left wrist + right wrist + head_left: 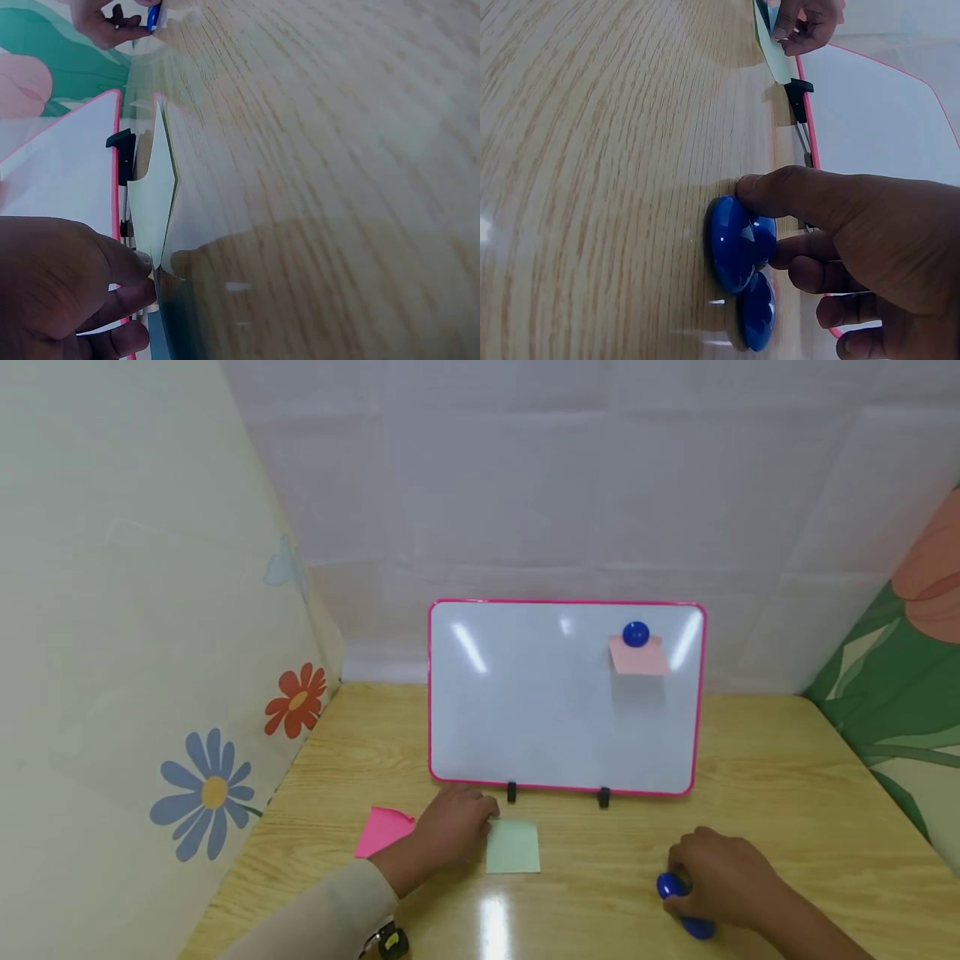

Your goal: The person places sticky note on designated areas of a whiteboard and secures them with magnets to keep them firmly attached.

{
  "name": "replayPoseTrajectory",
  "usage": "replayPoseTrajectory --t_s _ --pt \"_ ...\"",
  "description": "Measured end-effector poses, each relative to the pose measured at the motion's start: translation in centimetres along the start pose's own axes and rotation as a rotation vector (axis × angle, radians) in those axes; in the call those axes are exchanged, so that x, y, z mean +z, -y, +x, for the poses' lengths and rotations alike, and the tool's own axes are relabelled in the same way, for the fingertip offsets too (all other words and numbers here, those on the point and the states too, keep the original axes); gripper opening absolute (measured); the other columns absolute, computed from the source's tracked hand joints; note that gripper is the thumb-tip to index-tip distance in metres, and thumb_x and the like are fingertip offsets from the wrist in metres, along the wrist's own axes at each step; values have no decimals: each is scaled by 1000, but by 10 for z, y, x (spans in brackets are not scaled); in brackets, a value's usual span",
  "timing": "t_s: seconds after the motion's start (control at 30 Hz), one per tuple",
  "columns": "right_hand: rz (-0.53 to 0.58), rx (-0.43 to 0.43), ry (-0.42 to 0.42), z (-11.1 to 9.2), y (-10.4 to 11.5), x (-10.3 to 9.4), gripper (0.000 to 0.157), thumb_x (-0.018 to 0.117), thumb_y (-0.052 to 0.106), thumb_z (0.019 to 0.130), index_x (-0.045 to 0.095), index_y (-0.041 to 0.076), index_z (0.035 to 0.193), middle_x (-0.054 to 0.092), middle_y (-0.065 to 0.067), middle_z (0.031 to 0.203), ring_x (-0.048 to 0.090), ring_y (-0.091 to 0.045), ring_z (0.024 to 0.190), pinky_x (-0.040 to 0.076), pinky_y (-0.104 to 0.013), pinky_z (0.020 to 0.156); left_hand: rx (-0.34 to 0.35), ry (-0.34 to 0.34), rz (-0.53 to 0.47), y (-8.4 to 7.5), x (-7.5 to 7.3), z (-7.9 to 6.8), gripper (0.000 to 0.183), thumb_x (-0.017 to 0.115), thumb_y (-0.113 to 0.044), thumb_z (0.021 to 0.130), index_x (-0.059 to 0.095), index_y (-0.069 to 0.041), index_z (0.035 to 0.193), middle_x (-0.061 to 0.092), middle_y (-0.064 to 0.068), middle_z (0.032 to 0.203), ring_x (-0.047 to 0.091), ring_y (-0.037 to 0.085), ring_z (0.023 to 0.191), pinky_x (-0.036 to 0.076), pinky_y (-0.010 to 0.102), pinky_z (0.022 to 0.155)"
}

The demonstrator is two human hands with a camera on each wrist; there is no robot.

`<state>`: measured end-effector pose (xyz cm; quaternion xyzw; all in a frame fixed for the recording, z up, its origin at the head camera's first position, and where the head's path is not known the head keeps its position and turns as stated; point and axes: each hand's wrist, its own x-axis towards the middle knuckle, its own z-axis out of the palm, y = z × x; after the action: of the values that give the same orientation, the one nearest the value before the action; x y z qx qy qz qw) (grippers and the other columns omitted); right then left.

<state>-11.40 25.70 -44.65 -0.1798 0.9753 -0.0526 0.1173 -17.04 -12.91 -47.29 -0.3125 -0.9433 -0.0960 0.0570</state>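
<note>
My left hand [454,827] is at the upper left corner of a pale green sticky note [513,847] lying on the table. In the left wrist view its thumb and index finger pinch the note's edge, beside a dark bluish patch [177,322] that I cannot make out. Over at the right, my right hand [723,878] is at a cluster of round blue magnets [732,244]. Its thumb and index finger pinch one magnet from the cluster; another blue magnet [757,311] lies against it on the tabletop.
A pink-framed whiteboard [555,718] stands on black feet [603,797] behind the hands. High on its right side, a blue magnet [636,634] holds a light pink note [639,657]. A bright pink note [382,832] lies left of my left hand.
</note>
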Motion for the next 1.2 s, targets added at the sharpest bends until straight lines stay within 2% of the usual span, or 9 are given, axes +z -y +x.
replayPoseTrajectory --t_s 0.37,0.8,1.03,1.13,1.2 --pt "-4 10 -10 2 0 4 36 90 51 69 69 24 81 47 11 73 43 -10 71 41 -30 54 17 -40 -1 -3 -3 2 12 71 -5 88 74 -14 95 71 -1 89 64 21 91 49 39 85" --pt "-15 -64 -97 1 0 7 32 88 48 71 68 26 82 45 14 74 42 -7 71 39 -28 52 21 -54 8 -6 -4 3 14 69 0 86 72 -14 86 67 -5 80 61 19 83 48 37 78" --pt "-51 -141 -226 0 -1 8 34 88 50 71 69 26 86 48 16 80 48 -7 76 39 -25 51 15 -63 -8 -7 -8 3 13 68 -1 87 72 -13 85 68 -5 80 61 18 82 49 36 78" --pt "-52 -129 -254 -1 0 5 34 88 49 71 69 27 87 50 17 81 50 -6 77 40 -24 52 6 -56 -14 -7 -9 4 12 70 -2 88 71 -14 85 67 -6 79 60 17 82 49 36 79" --pt "-45 -100 -232 0 2 3 34 88 49 71 70 27 89 51 17 82 50 -5 78 42 -25 54 0 -53 -18 -7 -8 5 12 71 -4 88 71 -15 85 67 -7 80 59 16 81 49 36 79"
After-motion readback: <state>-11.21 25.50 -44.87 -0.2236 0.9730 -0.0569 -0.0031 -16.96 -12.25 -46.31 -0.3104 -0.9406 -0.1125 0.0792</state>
